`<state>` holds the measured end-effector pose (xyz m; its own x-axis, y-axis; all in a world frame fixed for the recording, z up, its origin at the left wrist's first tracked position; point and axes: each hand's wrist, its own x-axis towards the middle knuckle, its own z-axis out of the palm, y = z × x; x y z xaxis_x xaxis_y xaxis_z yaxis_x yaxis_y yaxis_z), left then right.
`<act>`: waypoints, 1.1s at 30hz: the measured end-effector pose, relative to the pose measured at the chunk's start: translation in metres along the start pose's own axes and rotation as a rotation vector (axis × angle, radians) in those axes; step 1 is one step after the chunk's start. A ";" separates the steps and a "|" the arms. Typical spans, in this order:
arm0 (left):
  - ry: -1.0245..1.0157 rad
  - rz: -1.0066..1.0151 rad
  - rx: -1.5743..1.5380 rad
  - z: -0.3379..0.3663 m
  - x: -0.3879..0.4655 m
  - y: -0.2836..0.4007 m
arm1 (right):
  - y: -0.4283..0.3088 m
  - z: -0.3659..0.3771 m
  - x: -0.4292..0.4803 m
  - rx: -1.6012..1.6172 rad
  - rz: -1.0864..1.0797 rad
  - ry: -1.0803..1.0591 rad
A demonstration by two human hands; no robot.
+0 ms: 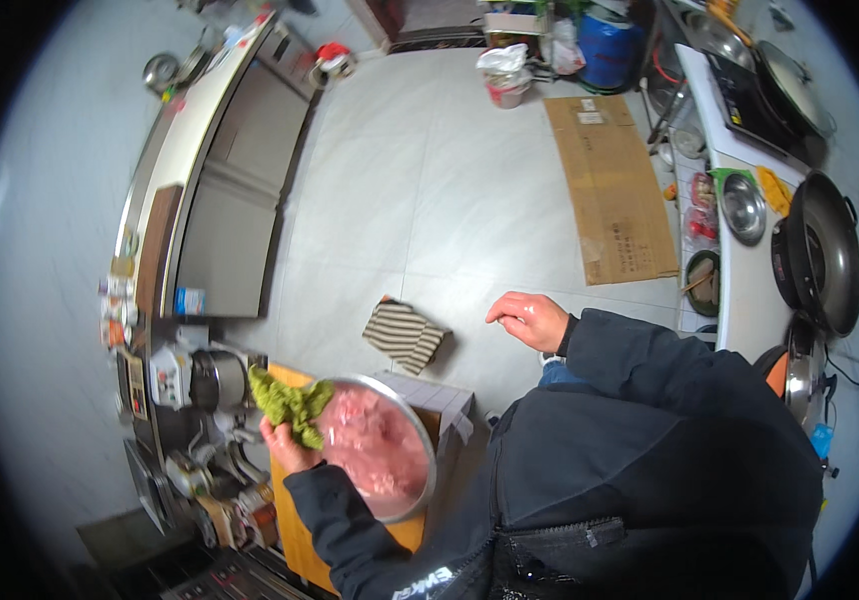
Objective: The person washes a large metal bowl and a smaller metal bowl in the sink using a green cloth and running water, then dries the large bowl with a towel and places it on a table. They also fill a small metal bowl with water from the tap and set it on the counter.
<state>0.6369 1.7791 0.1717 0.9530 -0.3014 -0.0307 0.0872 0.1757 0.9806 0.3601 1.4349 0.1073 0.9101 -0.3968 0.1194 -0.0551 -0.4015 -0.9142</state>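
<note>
My left hand [288,447] grips a crumpled yellow-green cloth [291,403] at the left rim of a round metal basin [429,454]. Pinkish liquid fills the basin, and pieces of what looks like raw meat [369,435] lie in it. The basin rests on a wooden-topped stand [291,517] close to my body. Off to the right, my right hand [531,321] hangs above the tiled floor with its fingers curled. Its skin looks wet, and the inside of its grasp is hidden.
A low seat with a striped cover [403,334] stands on the floor ahead. Flattened cardboard [613,195] lies to the right, beside a counter with a large wok [823,255] and a metal bowl [743,208]. A pot [218,379] stands left of the basin. Beyond are a bucket [506,79] and a blue drum [609,52].
</note>
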 end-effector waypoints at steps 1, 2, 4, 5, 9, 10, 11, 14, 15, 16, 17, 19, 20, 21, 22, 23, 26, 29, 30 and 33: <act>-0.095 -0.048 -0.004 0.042 0.009 -0.009 | 0.010 -0.019 0.001 0.022 0.014 0.052; -0.194 -0.147 0.020 0.081 0.020 -0.018 | 0.020 -0.035 0.002 0.036 0.046 0.137; -0.341 -0.224 -0.011 0.162 0.035 -0.047 | 0.040 -0.067 0.007 0.170 0.135 0.227; -0.379 -0.189 0.005 0.203 0.036 -0.066 | 0.049 -0.080 0.013 0.234 0.227 0.245; -0.656 -0.406 -0.068 0.356 0.047 -0.115 | 0.071 -0.141 0.036 0.638 0.311 0.256; -0.703 -0.503 -0.122 0.391 0.048 -0.123 | 0.075 -0.159 0.044 0.710 0.366 0.243; -0.774 -0.595 -0.199 0.425 0.050 -0.131 | 0.080 -0.179 0.053 0.778 0.396 0.236; -0.926 -0.702 -0.226 0.515 0.064 -0.153 | 0.095 -0.235 0.090 1.037 0.460 0.229; -0.993 -0.709 -0.277 0.540 0.071 -0.161 | 0.101 -0.252 0.104 1.148 0.361 0.223; -1.030 -0.742 -0.235 0.559 0.083 -0.166 | 0.104 -0.260 0.120 1.241 0.356 0.298; -1.039 -0.781 -0.145 0.584 0.094 -0.171 | 0.110 -0.277 0.136 1.155 0.403 0.347; -1.045 -0.819 -0.149 0.632 0.116 -0.177 | 0.125 -0.313 0.170 1.036 0.386 0.380; -1.070 -0.830 -0.137 0.653 0.127 -0.178 | 0.133 -0.330 0.184 0.980 0.313 0.458; -1.103 -0.830 -0.177 0.677 0.138 -0.178 | 0.142 -0.349 0.197 0.902 0.320 0.516; -1.126 -0.840 -0.183 0.701 0.148 -0.179 | 0.151 -0.367 0.211 0.826 0.324 0.577; -1.159 -0.848 -0.203 0.723 0.157 -0.180 | 0.160 -0.383 0.220 0.754 0.387 0.655; -1.242 -0.873 -0.219 0.794 0.171 -0.194 | 0.184 -0.433 0.240 0.875 0.327 0.849; -1.374 -0.540 0.032 0.867 0.183 -0.220 | 0.213 -0.487 0.260 0.856 0.307 0.937; -1.373 -0.418 0.006 0.889 0.185 -0.229 | 0.225 -0.504 0.267 0.875 0.296 0.957; -1.303 -0.645 -0.028 0.959 0.209 -0.260 | 0.267 -0.560 0.287 1.061 0.250 0.980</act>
<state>0.5353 0.7719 0.0956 -0.1863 -0.9511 -0.2463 0.4101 -0.3031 0.8602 0.3770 0.7517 0.1140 0.2615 -0.9273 -0.2679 0.5499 0.3712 -0.7482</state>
